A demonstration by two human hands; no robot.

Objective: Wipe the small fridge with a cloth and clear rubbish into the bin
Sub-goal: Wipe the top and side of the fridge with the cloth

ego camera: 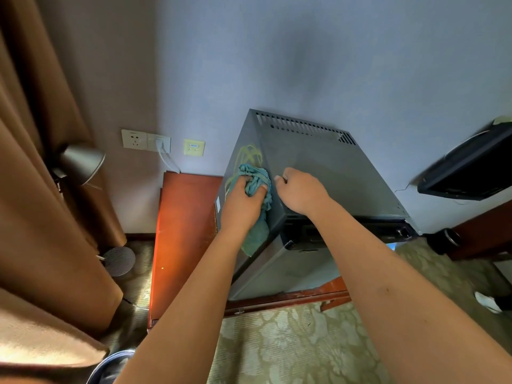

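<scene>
A small grey fridge (327, 164) stands against the blue wall, with vent slots along its back edge. Yellow scribbled marks (248, 155) run across its left top corner and down its left side. My left hand (243, 199) grips a bunched teal cloth (256, 184) against the fridge's left edge; the cloth's tail hangs down past my wrist. My right hand (300, 192) rests with curled fingers on the fridge top, just right of the cloth, holding nothing I can see. The rim of a metal bin (110, 367) shows at the bottom left.
A red-brown wooden cabinet (182, 239) stands left of the fridge, with wall sockets (145, 139) above it. A floor lamp (81, 162) and brown curtain (36, 189) fill the left. A black tray (468, 167) overhangs a desk at right. Patterned carpet (291, 345) lies below.
</scene>
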